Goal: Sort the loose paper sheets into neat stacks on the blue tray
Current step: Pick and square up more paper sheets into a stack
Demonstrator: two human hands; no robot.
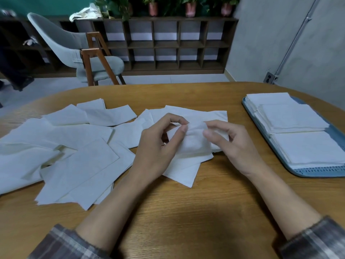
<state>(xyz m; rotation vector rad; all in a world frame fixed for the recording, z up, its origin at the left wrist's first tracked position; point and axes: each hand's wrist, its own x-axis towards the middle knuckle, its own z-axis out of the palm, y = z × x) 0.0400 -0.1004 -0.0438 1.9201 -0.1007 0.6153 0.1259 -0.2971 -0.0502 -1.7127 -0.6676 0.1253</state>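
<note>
We pinch one thin sheet (194, 136) between both hands (160, 144) (233, 143); tugging unevenly could tear or crease it before it reaches the tray (317, 172).

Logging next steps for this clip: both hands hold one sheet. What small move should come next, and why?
Probably carry the sheet right and lay it on a stack in the tray. The left hand and right hand both pinch its top edge above the loose sheets, the tray already holds neat stacks, and many sheets lie unsorted on the table.
</note>
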